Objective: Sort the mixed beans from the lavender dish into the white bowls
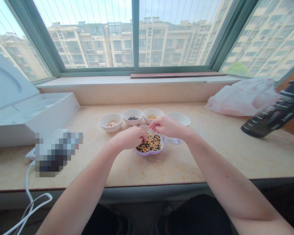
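A purple-rimmed, lobed bowl (150, 152) with a short handle holds mixed beans (152, 143), black and yellowish. My left hand (133, 136) reaches in over its left side, fingers pinched together at the beans; what they hold, if anything, is hidden. Above the bowl's back right edge is my right hand (167, 126), its fingers bent and closed, with any small thing in them too small to make out. Behind stand white bowls: one with pale and reddish pieces (112, 124), one with black beans (132, 118), one with yellow beans (152, 117). Another white bowl (180, 118) is partly behind my right hand.
An open white box (51, 111) stands at the left, with a blurred-out object (56, 155) and a white cable (26, 182) before it. A plastic bag (242, 98) and a dark bottle (267, 114) are at the right. Windows rise behind the counter (186, 163).
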Available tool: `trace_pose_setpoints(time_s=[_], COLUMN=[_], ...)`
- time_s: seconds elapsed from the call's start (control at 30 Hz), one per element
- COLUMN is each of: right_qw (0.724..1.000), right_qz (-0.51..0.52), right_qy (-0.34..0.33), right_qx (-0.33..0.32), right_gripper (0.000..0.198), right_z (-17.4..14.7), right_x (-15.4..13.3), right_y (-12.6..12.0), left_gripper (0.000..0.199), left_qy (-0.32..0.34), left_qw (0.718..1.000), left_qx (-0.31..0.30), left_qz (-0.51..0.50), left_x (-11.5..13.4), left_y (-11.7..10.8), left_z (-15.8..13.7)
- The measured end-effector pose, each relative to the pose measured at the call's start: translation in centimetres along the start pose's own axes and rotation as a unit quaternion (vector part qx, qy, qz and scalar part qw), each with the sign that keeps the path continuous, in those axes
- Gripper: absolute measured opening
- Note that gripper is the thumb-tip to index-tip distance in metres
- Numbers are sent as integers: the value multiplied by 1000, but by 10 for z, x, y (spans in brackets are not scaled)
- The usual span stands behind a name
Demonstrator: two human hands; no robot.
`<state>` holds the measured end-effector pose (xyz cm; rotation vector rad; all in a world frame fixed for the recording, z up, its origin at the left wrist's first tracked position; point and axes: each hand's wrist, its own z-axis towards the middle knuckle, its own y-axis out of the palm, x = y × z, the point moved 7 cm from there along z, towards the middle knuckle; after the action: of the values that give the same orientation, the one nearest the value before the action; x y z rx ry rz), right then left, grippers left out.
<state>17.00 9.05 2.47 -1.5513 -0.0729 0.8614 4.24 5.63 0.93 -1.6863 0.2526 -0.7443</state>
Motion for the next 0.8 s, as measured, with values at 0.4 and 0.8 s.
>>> trace_pose_setpoints(time_s=[0.4, 0.8], right_qw=[994, 993], right_qz=[-30, 30], right_qy=[-13, -31], right_qx=[-107, -110], right_gripper=[36, 38], right_z=[-8, -5], right_x=[-18, -22], right_y=[15, 29], left_gripper=[34, 34], left_qy=[-28, -88], left_qw=[999, 974], left_qx=[34, 207], left_qz=[-5, -17], left_x=[-5, -24], left_y=[-15, -38], left_z=[-5, -8])
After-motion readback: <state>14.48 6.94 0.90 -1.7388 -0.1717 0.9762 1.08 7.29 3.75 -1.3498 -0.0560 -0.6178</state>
